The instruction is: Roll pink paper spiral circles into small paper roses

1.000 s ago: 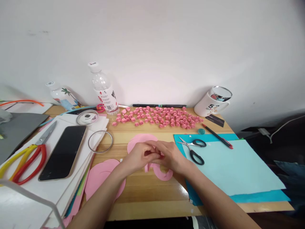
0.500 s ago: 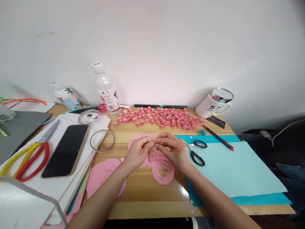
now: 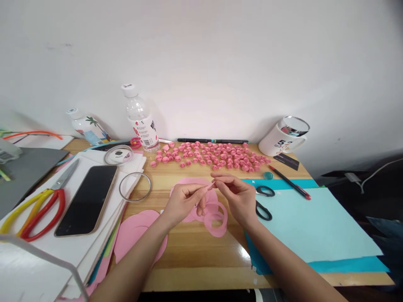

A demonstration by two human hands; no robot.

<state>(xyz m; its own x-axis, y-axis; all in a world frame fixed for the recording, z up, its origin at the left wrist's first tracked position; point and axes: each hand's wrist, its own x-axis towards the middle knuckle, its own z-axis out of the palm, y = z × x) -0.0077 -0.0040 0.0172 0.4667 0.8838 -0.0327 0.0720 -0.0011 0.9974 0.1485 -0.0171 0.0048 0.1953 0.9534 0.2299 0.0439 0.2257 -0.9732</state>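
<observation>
Both my hands meet over the middle of the table, fingertips almost touching. My left hand [image 3: 187, 201] pinches a pink paper strip [image 3: 215, 230], whose coiled length hangs below the fingers. The thumb and forefinger of my right hand [image 3: 234, 196] are closed on the strip's narrow end. Under the hands lie pink paper circles [image 3: 179, 184], partly hidden. More pink paper circles [image 3: 132, 233] are stacked beside my left forearm. Beyond the hands spreads a large group of small rolled pink paper roses [image 3: 217, 155]. Black-handled scissors [image 3: 266, 192] lie right of my right hand, their blades hidden behind it.
Left are a phone [image 3: 88, 199], red-and-yellow scissors [image 3: 47, 201], tape rolls [image 3: 135, 186] and paper sheets. A bottle [image 3: 141, 121] and a mug [image 3: 283, 136] stand near the wall. Blue paper sheets [image 3: 315, 226] and a pen [image 3: 289, 181] are at right.
My right hand has moved slightly right, away from the left, drawing out the strip's end between them. The hanging pink loop has lifted and shifted. The scissors' blades are now covered.
</observation>
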